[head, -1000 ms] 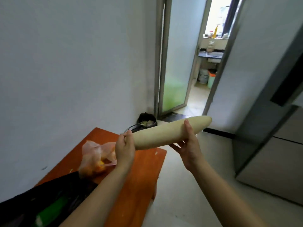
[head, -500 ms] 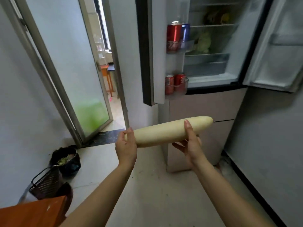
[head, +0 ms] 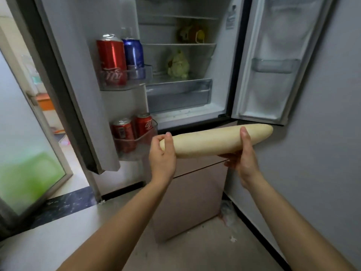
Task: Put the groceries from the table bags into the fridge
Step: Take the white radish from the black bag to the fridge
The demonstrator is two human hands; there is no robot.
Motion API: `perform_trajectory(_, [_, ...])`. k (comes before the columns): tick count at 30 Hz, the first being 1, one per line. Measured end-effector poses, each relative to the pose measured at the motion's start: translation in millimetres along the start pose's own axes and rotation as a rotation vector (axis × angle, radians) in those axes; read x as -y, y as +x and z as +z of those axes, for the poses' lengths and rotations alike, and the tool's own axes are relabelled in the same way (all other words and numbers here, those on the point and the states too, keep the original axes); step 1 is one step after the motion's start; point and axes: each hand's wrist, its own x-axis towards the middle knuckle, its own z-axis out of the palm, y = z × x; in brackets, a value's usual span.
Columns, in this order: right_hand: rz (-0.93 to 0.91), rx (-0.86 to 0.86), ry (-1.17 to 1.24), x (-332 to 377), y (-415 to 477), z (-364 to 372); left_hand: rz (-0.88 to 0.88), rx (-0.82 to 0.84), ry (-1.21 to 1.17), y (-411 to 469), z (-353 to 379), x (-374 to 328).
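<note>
The view has swung away from the orange table and its bags, seen a second ago, and now faces the open fridge [head: 187,115] from close by, both upper doors standing wide. The person carries a long pale gourd [head: 211,142] in the same two-handed hold as before, so the walk from table to fridge looks nearly done and only the placing remains. The left hand [head: 162,155] grips the gourd's left end, thumb lying over the top. The right hand [head: 244,159] cradles it from below near the right end, thumb pressed upright against its front. The gourd lies almost level, its right end slightly higher, in the air in front of the fridge and just below the sill of the open compartment, not yet inside. A leafy vegetable [head: 178,64] sits on a shelf above a clear drawer [head: 178,94]. Red and blue cans [head: 111,55] stand in the left door's bins, close to the left hand.
</note>
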Motion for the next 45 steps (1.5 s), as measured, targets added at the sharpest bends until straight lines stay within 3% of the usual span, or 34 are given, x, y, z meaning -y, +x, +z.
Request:
perform_trajectory(9, [-0.065,-0.050,0.203,52.0,143.6,3.7,-0.074,0.068,-0.110,160.2,138.1,5.5])
perform_trajectory(18, [-0.017,0.001,0.254,45.8,300.0,30.3,-0.174,-0.075,-0.132,282.1,215.0,28.7])
perform_trajectory(22, [0.036,0.066,0.346,46.7,380.1,68.0,-0.074,-0.177,-0.062,342.6,225.4,30.0])
perform_trajectory(30, [0.081,0.392,0.311,68.6,508.0,143.2,-0.051,-0.230,0.367,459.1,213.1,36.9])
perform_trajectory(34, [0.048,0.440,0.256,64.7,544.4,187.7,0.026,-0.190,0.881,495.6,185.8,76.0])
perform_trajectory(38, [0.010,0.464,0.179,52.2,572.0,232.0,-0.025,-0.126,1.371,517.7,166.7,106.3])
perform_trajectory(45, [-0.204,0.496,-0.117,31.7,604.7,302.7,0.082,-0.132,1.486,523.3,162.5,122.5])
